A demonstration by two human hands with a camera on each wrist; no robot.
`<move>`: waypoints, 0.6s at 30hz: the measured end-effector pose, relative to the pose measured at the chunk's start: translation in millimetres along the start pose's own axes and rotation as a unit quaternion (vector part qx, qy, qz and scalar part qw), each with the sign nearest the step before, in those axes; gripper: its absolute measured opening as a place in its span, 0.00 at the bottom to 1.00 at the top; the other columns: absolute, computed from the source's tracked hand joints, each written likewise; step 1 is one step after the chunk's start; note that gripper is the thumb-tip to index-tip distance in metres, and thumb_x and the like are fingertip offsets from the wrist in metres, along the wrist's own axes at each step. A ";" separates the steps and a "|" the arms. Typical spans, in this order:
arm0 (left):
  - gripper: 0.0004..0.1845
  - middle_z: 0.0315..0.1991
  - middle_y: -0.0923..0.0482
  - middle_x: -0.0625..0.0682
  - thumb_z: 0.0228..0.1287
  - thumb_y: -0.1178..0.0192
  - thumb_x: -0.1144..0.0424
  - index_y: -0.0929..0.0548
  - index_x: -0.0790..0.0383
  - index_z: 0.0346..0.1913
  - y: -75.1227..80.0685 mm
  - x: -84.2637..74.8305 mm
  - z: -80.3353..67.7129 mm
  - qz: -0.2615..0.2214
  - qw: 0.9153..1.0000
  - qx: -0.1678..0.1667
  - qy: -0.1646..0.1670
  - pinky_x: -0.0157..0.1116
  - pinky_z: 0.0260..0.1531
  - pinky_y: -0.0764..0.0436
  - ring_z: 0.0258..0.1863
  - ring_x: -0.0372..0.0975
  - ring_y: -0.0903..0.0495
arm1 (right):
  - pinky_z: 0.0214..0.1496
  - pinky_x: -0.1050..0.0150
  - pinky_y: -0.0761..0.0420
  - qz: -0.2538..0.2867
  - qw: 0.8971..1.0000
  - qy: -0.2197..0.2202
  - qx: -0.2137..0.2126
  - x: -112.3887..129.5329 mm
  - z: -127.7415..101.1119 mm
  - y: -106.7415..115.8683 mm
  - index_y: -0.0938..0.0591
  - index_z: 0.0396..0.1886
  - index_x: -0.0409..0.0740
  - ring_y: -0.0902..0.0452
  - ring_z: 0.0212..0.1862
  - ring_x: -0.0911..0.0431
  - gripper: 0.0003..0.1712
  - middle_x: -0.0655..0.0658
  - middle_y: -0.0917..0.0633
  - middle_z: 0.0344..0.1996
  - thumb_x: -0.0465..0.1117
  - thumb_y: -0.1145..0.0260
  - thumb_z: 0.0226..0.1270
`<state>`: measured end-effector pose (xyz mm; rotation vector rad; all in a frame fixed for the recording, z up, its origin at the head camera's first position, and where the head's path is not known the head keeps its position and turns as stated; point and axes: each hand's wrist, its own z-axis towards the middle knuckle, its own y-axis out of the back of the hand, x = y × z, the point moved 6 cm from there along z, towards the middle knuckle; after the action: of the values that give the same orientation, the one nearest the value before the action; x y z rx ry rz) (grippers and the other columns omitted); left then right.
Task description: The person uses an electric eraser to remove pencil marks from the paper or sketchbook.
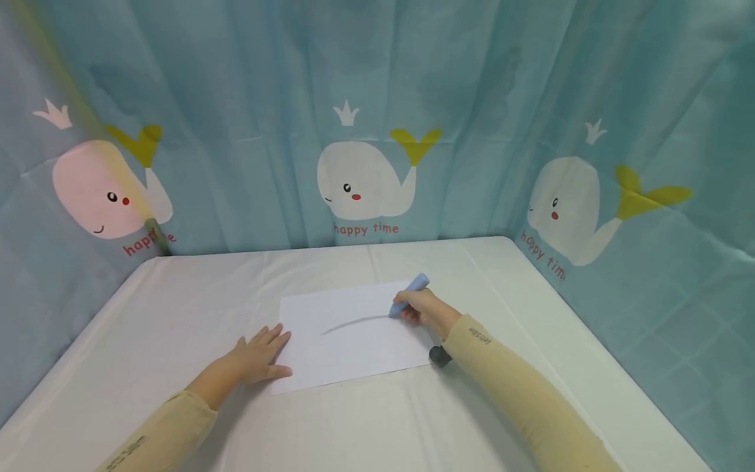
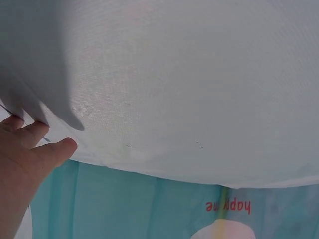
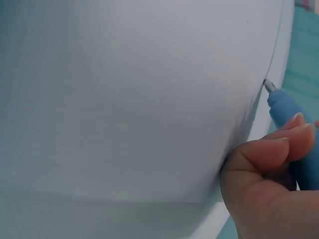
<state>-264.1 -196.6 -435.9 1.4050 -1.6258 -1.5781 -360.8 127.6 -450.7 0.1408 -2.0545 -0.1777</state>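
A sheet of white paper (image 1: 354, 357) lies on the table, with one thin grey curved line (image 1: 352, 322) across its upper part. My right hand (image 1: 420, 307) grips a light blue marker (image 1: 419, 282), its tip down at the right end of that line. In the right wrist view, the thumb and fingers close round the marker's barrel (image 3: 285, 108), and the tip (image 3: 269, 85) points at the sheet. My left hand (image 1: 259, 357) rests flat at the paper's left edge, fingers spread. Part of the left hand (image 2: 25, 159) also shows in the left wrist view.
A white cloth covers the table (image 1: 177, 314). Blue curtains (image 1: 265, 131) with printed whales enclose its back and sides. A small black round object (image 1: 439, 356) sits by the paper's lower right corner, beneath the right forearm (image 1: 513, 387).
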 end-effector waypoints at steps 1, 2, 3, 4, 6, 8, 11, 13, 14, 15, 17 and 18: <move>0.44 0.70 0.49 0.75 0.63 0.38 0.45 0.39 0.76 0.68 0.4 -0.1 -0.7 0.000 1.000 -0.002 0.000 0.74 0.56 0.54 0.69 0.70 0.52 | 0.21 0.71 0.33 0.002 1.000 0.000 -0.002 -0.1 0.1 -0.4 0.26 0.38 0.34 0.33 0.18 0.60 0.12 0.47 0.25 0.16 0.36 0.34 0.60; 0.44 0.70 0.49 0.75 0.63 0.38 0.45 0.39 0.76 0.68 0.6 0.1 -1.3 0.000 1.000 -0.003 0.002 0.74 0.57 0.53 0.69 0.70 0.52 | 0.21 0.71 0.33 0.005 1.000 0.001 -0.004 -0.2 0.1 -0.7 0.26 0.38 0.34 0.33 0.18 0.60 0.12 0.46 0.25 0.16 0.36 0.34 0.59; 0.44 0.70 0.49 0.75 0.63 0.38 0.45 0.38 0.76 0.68 0.8 0.4 -1.8 0.002 1.000 -0.005 0.003 0.74 0.57 0.53 0.69 0.70 0.52 | 0.21 0.71 0.33 0.009 1.000 0.001 -0.004 -0.3 0.0 -1.0 0.26 0.39 0.34 0.33 0.18 0.60 0.13 0.46 0.25 0.16 0.36 0.33 0.59; 0.44 0.70 0.49 0.75 0.63 0.38 0.45 0.38 0.75 0.69 0.6 1.3 -2.6 0.002 1.000 -0.007 0.004 0.74 0.57 0.53 0.69 0.70 0.52 | 0.22 0.71 0.33 0.011 1.000 0.003 -0.003 0.3 -0.1 -2.2 0.26 0.39 0.34 0.33 0.18 0.60 0.13 0.46 0.25 0.17 0.36 0.33 0.59; 0.44 0.71 0.49 0.74 0.63 0.38 0.45 0.39 0.75 0.69 -0.2 2.8 -3.6 0.000 1.000 -0.009 0.005 0.74 0.57 0.53 0.69 0.69 0.52 | 0.22 0.71 0.32 0.014 1.000 0.006 -0.002 0.9 0.2 -3.4 0.26 0.40 0.33 0.32 0.18 0.60 0.14 0.46 0.24 0.17 0.36 0.33 0.59; 0.44 0.71 0.49 0.74 0.63 0.38 0.44 0.39 0.75 0.69 -1.7 4.2 -3.6 -0.002 1.000 -0.009 0.005 0.74 0.57 0.53 0.69 0.69 0.52 | 0.22 0.71 0.31 0.012 1.000 0.009 0.001 0.6 0.5 -3.4 0.26 0.42 0.32 0.32 0.18 0.60 0.15 0.46 0.24 0.17 0.36 0.33 0.59; 0.45 0.71 0.50 0.74 0.63 0.39 0.43 0.39 0.74 0.70 -3.8 4.7 -2.7 -0.009 1.000 -0.005 0.000 0.74 0.57 0.54 0.69 0.69 0.53 | 0.23 0.70 0.30 0.012 1.000 0.005 -0.004 -1.0 1.3 -1.7 0.26 0.43 0.32 0.32 0.18 0.59 0.16 0.46 0.24 0.18 0.35 0.33 0.59; 0.45 0.71 0.50 0.74 0.63 0.39 0.43 0.40 0.74 0.70 -4.1 4.0 -1.5 -0.011 1.000 -0.004 0.001 0.74 0.58 0.54 0.69 0.69 0.53 | 0.23 0.70 0.30 0.021 1.000 0.003 -0.009 -1.9 1.9 0.8 0.27 0.45 0.32 0.32 0.19 0.60 0.17 0.46 0.24 0.18 0.35 0.33 0.59; 0.45 0.71 0.50 0.74 0.63 0.39 0.43 0.40 0.74 0.70 -3.8 3.2 -0.8 -0.011 1.000 -0.002 0.002 0.73 0.58 0.54 0.70 0.69 0.53 | 0.23 0.71 0.31 0.023 1.000 0.002 -0.009 -2.2 2.1 2.0 0.27 0.46 0.31 0.32 0.19 0.60 0.18 0.46 0.24 0.18 0.35 0.33 0.60; 0.45 0.71 0.50 0.74 0.62 0.38 0.43 0.39 0.74 0.70 -3.2 2.5 -0.3 -0.013 1.000 -0.001 0.003 0.74 0.58 0.54 0.69 0.69 0.53 | 0.23 0.71 0.31 0.025 1.000 0.001 -0.007 -2.2 2.3 2.8 0.27 0.46 0.32 0.32 0.19 0.60 0.18 0.46 0.24 0.18 0.36 0.33 0.60; 0.45 0.71 0.50 0.74 0.62 0.38 0.44 0.39 0.75 0.69 -1.9 0.9 -0.4 -0.011 1.000 0.001 0.005 0.74 0.57 0.54 0.69 0.70 0.53 | 0.23 0.71 0.30 0.036 0.999 0.002 -0.003 -2.1 2.6 4.2 0.27 0.47 0.31 0.32 0.19 0.61 0.19 0.46 0.24 0.19 0.37 0.34 0.61; 0.45 0.71 0.50 0.75 0.62 0.38 0.44 0.39 0.75 0.69 -1.4 0.3 -0.3 -0.011 1.000 0.001 0.005 0.74 0.57 0.54 0.69 0.70 0.53 | 0.23 0.72 0.30 0.043 0.999 0.003 -0.001 -2.2 2.7 4.8 0.27 0.47 0.32 0.32 0.19 0.61 0.18 0.46 0.24 0.19 0.37 0.34 0.61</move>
<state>-263.5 -196.7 -437.3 1.4337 -1.6112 -1.5792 -362.2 132.9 -453.0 0.0518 -2.0501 -0.1259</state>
